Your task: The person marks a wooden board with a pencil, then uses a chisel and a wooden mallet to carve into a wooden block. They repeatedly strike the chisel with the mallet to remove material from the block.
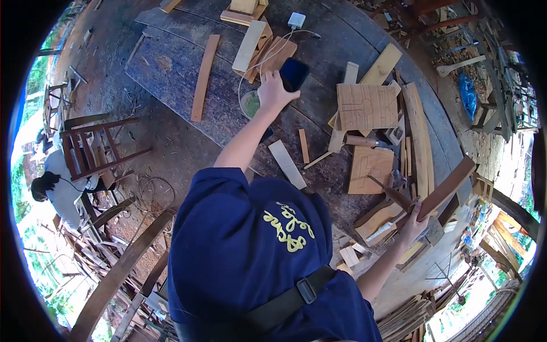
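My left hand (274, 92) is stretched over the dark workbench (159, 74), its fingers at the lower left edge of a black phone (294, 74). A white cable runs past it to a white charger (296, 21). Below the wrist sits a round green item (250, 104). At the lower right, my right hand (411, 226) is wrapped round a long brown wooden piece (447, 187). Next to it are a curved wood piece (379, 221) and a pointed tool (380, 231). A carved board (367, 107) lies farther up.
A long plank (420, 137) and a tool with a wooden handle (360, 141) lie on the bench's right side. A narrow strip (205, 78) is at the upper left. On the floor at left, a person (62, 185) is beside a wooden chair (94, 145).
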`<action>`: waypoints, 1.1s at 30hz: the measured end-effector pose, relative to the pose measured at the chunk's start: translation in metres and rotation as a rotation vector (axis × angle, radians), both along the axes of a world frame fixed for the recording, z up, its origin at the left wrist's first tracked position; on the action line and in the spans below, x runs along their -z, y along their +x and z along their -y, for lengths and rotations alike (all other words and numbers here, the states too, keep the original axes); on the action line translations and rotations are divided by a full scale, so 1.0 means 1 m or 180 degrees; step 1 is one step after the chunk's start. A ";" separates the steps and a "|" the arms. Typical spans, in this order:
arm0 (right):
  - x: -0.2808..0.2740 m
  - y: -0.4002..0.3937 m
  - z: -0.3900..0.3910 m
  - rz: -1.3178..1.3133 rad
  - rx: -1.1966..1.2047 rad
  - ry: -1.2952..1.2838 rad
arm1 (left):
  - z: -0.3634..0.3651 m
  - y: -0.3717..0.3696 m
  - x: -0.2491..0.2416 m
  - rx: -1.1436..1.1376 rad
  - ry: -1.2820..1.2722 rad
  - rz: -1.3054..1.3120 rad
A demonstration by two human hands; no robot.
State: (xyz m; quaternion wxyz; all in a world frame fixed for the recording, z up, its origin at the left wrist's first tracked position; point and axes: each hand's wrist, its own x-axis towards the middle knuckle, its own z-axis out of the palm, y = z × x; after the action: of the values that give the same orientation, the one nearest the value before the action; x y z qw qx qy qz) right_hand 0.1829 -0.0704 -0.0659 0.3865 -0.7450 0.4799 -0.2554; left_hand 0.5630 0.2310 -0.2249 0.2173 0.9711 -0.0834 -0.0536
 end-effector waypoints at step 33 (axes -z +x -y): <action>0.013 -0.038 -0.035 0.0300 0.0307 -0.0666 | 0.152 -0.348 -0.095 0.3003 -0.2784 -0.0935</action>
State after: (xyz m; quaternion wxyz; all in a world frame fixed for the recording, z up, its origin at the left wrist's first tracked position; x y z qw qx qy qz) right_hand 0.1450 -0.0356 -0.0786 0.3160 -0.7445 0.4672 -0.3572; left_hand 0.2153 0.0790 -0.1301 0.5541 0.6351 -0.4835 -0.2362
